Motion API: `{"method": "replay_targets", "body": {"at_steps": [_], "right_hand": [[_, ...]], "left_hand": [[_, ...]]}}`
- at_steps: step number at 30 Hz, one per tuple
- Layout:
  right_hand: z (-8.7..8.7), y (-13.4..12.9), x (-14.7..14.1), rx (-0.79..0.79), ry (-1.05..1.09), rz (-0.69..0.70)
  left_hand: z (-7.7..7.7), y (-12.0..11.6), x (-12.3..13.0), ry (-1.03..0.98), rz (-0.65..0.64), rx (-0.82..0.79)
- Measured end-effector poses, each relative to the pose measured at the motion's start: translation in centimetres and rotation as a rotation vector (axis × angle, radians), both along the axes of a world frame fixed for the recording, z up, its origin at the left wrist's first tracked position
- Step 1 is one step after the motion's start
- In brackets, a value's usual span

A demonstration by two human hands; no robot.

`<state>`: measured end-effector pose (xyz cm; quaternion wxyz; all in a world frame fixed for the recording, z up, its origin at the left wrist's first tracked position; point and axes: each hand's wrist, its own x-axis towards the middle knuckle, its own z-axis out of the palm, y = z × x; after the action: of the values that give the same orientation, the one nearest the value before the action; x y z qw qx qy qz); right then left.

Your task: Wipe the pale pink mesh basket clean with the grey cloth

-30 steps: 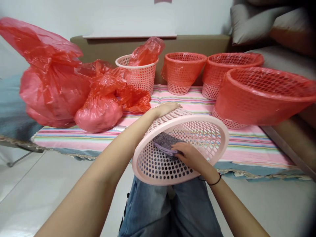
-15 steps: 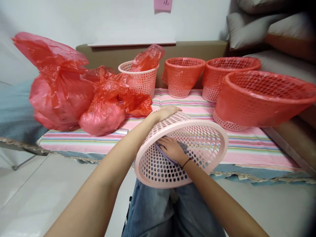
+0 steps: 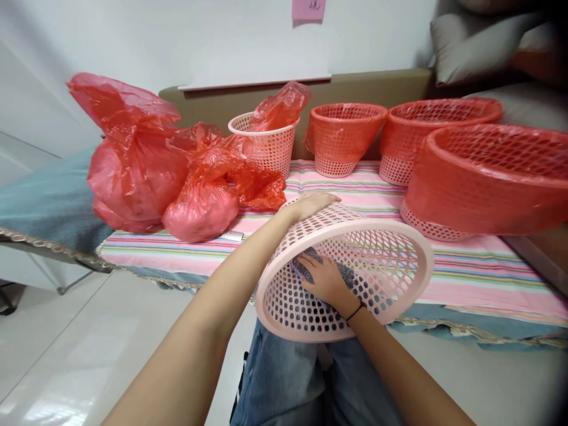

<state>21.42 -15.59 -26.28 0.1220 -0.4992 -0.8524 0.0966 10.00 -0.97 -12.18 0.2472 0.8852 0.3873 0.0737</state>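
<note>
Hands apart, my left hand [image 3: 310, 207] clamps tilted pink perforated plastic basket [image 3: 346, 226] from outside, my right hand [image 3: 329, 281], fingers splayed, pressing gray cloth [image 3: 345, 274] inside it

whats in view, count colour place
held basket: 1, pink, above lap
cloth: 1, grey, inside held basket
lined baskets: 3, pink under red, right
open basket: 1, pink, back
plastic bags: several, red, left, back
striped sheet: 1, pink, centre
bedspread: 1, blue, beneath
cushions: several, grey, upper right
backboard: 1, brown, behind
ledge: 1, white, back
wall: 1, white, back
paper note: 1, pink, wall
floor: 1, whitish, below
unclear item: 1, whitish, left
jeans: 1 pair, blue, lap
wristband: 1, dark, right wrist
left hand: 1, bare, on held basket
right hand: 1, bare, on cloth
</note>
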Motion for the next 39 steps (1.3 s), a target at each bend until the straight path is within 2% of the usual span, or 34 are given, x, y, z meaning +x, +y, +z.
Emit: {"method": "replay_targets", "body": {"at_steps": [6,9,13,19,23,26,28,31,35,39], "right_hand": [[1.1,-3.6,0.9,-0.004,0.015,0.028],[1.3,-5.0,1.5,-0.003,0.03,-0.007],[1.2,-5.8,1.4,0.0,0.038,-0.046],[1.7,-6.2,1.2,-0.102,0.108,-0.037],[2.8,-3.6,2.9,-0.179,0.429,0.027],[3.7,0.1,3.0,-0.043,0.604,-0.083],[3.6,2.4,1.8,0.039,0.556,-0.143],[2.1,4.5,-1.4,0.005,0.405,-0.188],[-0.7,5.0,-4.2,-0.065,0.331,-0.23],[-1.8,5.2,-3.8,-0.104,0.284,-0.177]], "left_hand": [[-0.5,0.7,0.2,0.0,-0.011,-0.003],[-0.7,1.1,0.6,-0.006,-0.015,-0.006],[-0.8,1.0,0.6,-0.006,-0.015,0.005],[-0.4,0.1,0.0,-0.003,-0.003,0.024],[-0.5,0.3,-0.1,-0.003,-0.004,0.026],[-0.7,0.8,0.0,-0.009,-0.006,0.03],[-0.8,1.0,0.1,-0.01,-0.011,0.033],[-0.6,0.8,0.2,-0.007,-0.014,0.029],[-0.1,0.0,-0.2,-0.014,0.001,0.019],[0.3,-0.5,-0.9,-0.026,0.04,-0.004]]}}
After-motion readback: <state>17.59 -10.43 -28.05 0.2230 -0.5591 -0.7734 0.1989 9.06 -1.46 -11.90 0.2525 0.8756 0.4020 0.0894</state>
